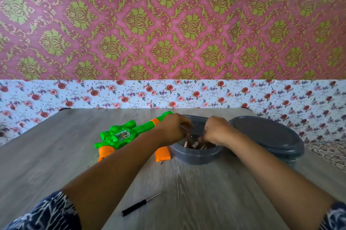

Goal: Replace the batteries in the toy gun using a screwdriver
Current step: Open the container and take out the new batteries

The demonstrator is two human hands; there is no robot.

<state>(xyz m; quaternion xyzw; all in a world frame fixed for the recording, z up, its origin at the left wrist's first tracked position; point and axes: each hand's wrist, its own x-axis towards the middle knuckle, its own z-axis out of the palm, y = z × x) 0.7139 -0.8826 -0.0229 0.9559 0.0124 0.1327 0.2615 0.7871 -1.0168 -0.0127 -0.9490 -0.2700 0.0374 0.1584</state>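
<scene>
Two hands work over one small bowl here, so we should start from the big picture and narrow down. Our table carries everything: the green and orange toy gun lies on its side at the left, barrel pointing away, touching or nearly touching the grey bowl beside it. Just right of the bowl sits its grey lid, resting on what looks like a second container. Near our front edge, well apart from the gun, lies the black-handled screwdriver, untouched.

We judge the step in hand to be picking batteries out of the bowl. Our left hand reaches across the gun with its fingers curled round something slim and pale at the bowl's far rim, likely a battery, though blur keeps us from being sure. Our right hand dips into the bowl with its fingers bent downward; whether they have closed on anything we cannot tell. A few batteries lie loose at the bottom.

To do this well, we should take one cell at a time with a firm pinch, lift straight up so the bowl stays put, and keep the left forearm raised off the gun so it is not nudged. We should count out only as many as the compartment needs and lay them beside the gun, ends aligned. A small orange piece beside the bowl, possibly the battery cover or the grip, should stay in sight.
</scene>
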